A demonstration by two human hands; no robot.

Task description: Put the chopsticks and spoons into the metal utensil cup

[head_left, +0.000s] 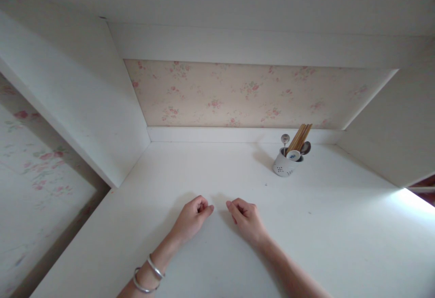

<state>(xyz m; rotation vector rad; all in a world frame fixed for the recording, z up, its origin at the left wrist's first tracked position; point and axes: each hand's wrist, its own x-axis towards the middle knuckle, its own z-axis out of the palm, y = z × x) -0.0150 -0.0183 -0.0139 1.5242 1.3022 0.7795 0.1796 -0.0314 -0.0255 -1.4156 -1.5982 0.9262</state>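
Observation:
My left hand [193,218] rests on the white tabletop [204,166], its fingers curled into a loose fist with nothing in it. Two silver bangles [146,276] circle that wrist. Facing it across a small gap, my right hand [247,220] is curled the same way and holds nothing. Beyond the right hand stands a white utensil holder [284,166] with small holes in its side. In it are several wooden chopsticks [299,138], a metal spoon [306,147], a small round-headed metal utensil [285,139] and a white piece with a blue mark [293,155]. Neither hand touches the holder.
White side panels, a left one [78,85] and a right one [390,121], enclose the tabletop. A white shelf [217,8] overhangs its back. Behind is floral wallpaper [217,89] above a low white strip [210,135]. The table's left edge drops off beside the wall.

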